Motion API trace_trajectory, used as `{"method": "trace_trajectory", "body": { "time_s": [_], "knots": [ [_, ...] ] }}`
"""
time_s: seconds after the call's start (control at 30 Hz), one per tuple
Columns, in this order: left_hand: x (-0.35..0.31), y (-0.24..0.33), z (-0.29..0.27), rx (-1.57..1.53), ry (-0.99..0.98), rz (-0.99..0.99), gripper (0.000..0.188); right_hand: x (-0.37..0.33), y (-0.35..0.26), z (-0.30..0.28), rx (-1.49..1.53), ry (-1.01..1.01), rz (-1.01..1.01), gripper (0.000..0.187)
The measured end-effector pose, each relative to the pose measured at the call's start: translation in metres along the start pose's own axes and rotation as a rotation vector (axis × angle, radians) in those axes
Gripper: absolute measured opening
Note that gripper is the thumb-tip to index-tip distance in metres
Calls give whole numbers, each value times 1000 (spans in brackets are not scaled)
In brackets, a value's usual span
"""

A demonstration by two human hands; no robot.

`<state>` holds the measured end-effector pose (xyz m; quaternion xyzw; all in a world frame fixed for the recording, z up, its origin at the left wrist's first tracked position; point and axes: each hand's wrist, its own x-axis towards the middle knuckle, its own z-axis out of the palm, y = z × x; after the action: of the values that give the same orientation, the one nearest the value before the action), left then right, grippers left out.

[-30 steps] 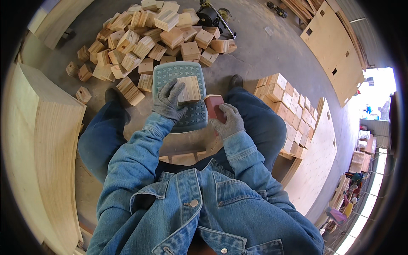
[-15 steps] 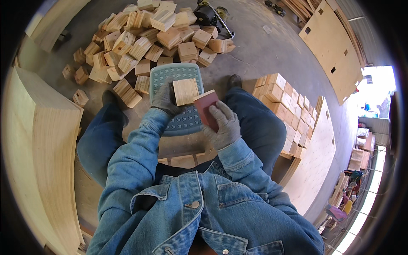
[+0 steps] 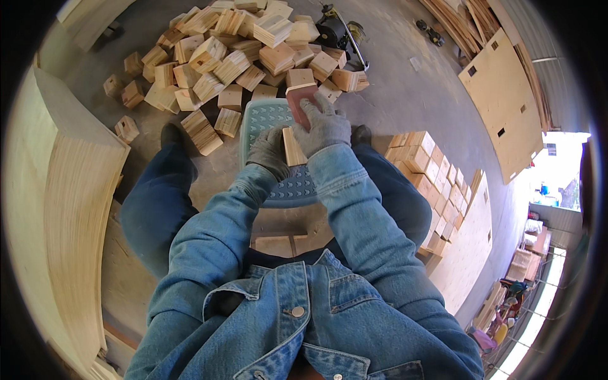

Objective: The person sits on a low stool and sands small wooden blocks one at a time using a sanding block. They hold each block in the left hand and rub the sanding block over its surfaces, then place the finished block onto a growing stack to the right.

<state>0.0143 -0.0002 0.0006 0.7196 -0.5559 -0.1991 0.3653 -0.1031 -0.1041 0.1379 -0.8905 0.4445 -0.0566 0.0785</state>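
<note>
Both my hands wear grey gloves and are over a blue-green plastic stool (image 3: pixel 268 113) between my knees. My left hand (image 3: pixel 268 153) is closed around a pale wooden block (image 3: pixel 294 148), gripping it from the left. In my right hand (image 3: pixel 325 125) is a reddish sanding block (image 3: pixel 300 101) with a light wooden edge, held by its far part in front of my fingers. The right hand lies close against the wooden block's right side and covers part of it. Whether the sanding block touches the wood is hidden.
A heap of loose wooden blocks (image 3: pixel 234 63) covers the floor ahead, with a black power tool (image 3: pixel 335 31) beside it. Stacked blocks (image 3: pixel 430 171) stand right of my knee. Plywood sheets (image 3: pixel 82 190) rise at the left. A panel with square holes (image 3: pixel 506 101) leans far right.
My right hand has moved forward with the sanding block, across the wooden block's right side. My left hand has turned the wooden block, so a narrower part of it shows.
</note>
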Motion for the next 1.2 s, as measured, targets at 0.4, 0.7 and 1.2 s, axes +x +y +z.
{"method": "trace_trajectory", "body": {
  "time_s": [0.4, 0.7, 1.2],
  "knots": [
    [-2, 8, -12, -120, -24, -75, 95, -142, 11, -4, 54, 16, -190, 63],
    [-2, -12, 7, -14, 43, -20, 90, -37, -27, -5, -21, -17, -42, 59],
    [-3, 22, -22, -106, -50, -128, 93, -149, 2, -17, 16, -41, -125, 61]
  ]
}}
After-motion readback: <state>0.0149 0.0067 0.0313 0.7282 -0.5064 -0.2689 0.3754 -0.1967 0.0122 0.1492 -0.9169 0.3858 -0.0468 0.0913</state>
